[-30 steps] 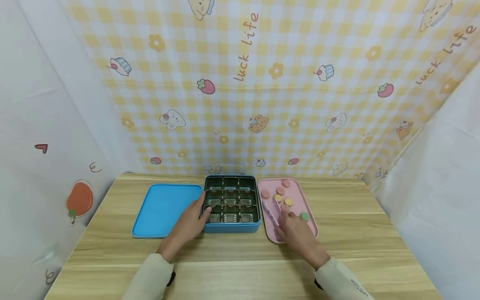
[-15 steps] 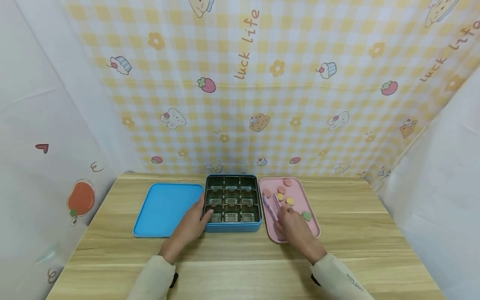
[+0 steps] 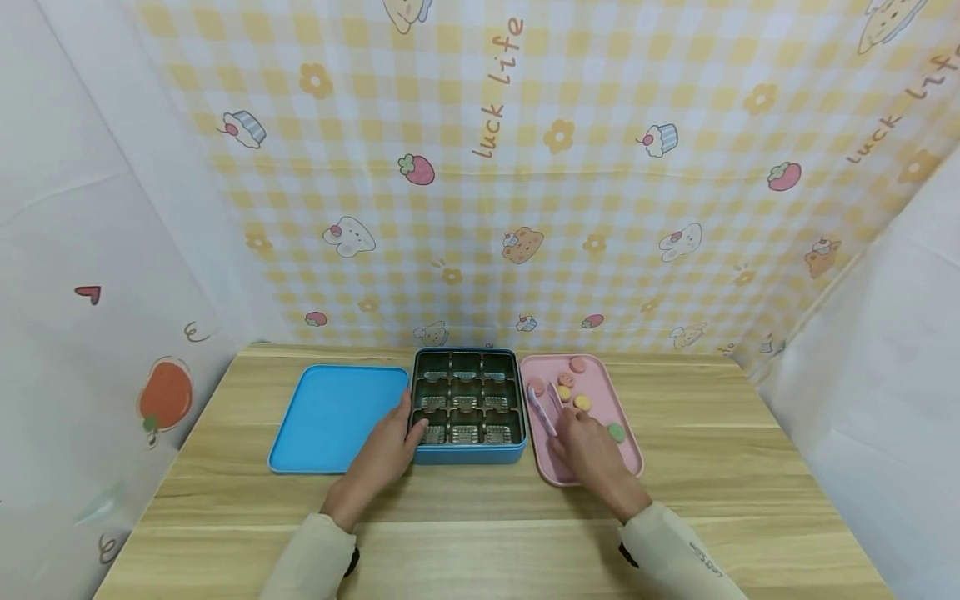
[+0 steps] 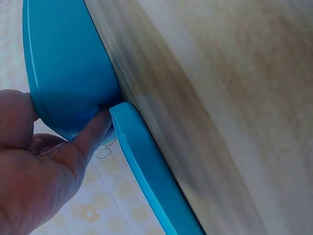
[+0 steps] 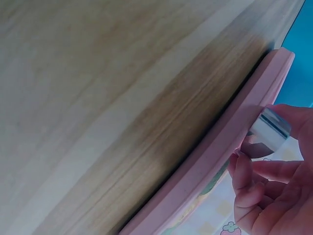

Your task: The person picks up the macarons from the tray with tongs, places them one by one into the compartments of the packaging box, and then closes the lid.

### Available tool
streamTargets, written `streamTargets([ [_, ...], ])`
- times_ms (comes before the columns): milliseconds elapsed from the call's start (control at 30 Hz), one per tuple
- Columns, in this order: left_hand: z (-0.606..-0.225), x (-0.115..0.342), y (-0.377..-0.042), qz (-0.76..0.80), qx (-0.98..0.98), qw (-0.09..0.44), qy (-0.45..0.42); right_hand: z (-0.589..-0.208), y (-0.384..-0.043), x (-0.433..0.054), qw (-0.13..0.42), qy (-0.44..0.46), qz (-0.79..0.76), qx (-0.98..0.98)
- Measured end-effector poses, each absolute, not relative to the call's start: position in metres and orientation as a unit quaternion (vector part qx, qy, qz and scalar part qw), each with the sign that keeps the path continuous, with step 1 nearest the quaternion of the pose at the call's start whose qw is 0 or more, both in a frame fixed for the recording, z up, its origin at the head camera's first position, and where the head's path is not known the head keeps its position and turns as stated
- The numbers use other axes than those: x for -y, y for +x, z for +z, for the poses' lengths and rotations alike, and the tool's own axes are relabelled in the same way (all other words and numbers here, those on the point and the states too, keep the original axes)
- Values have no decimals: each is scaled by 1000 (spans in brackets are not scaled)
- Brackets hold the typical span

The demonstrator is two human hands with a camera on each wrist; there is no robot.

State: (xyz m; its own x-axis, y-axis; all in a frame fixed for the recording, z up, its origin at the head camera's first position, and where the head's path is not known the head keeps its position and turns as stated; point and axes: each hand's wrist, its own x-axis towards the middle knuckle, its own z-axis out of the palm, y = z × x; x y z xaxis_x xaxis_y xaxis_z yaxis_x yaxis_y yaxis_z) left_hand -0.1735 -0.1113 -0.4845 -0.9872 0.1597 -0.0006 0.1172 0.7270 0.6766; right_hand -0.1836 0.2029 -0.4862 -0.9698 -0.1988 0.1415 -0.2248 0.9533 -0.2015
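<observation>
My left hand (image 3: pixel 387 442) holds the left front corner of a blue tin box (image 3: pixel 468 454). Its thumb lies over the front rim, and its fingers lie along the left wall. A dark insert (image 3: pixel 465 390) divided into several square compartments fills the box. In my right hand (image 3: pixel 592 450) is a pair of tongs (image 3: pixel 543 414), whose metal bend (image 5: pixel 269 129) shows in the right wrist view. The spread tips stand on either side of a pink macaron (image 3: pixel 537 386) on the pink tray (image 3: pixel 607 383). Whether they touch it, I cannot tell.
Yellow macarons (image 3: pixel 582 402), more pink ones (image 3: pixel 577 365) and a green macaron (image 3: pixel 616 432) lie on the tray. A flat blue lid (image 3: pixel 337 417) lies left of the box. Behind the wooden table (image 3: pixel 465 500) hangs a yellow checked cloth (image 3: pixel 480 208).
My right hand has moved the tongs slightly away from me and left, from beside a yellow macaron to the left pink one. My left hand stays on the box. The head view shifts slightly.
</observation>
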Motion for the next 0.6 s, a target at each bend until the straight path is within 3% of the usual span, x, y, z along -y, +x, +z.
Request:
streamTargets([
  [333,-483,109,-172,357,-931,30,76,-490,-183,-203,83,123,104,983],
  [600,-483,110,-173,362,-928,38,80,-490,-185,-204,70,113,110,985],
])
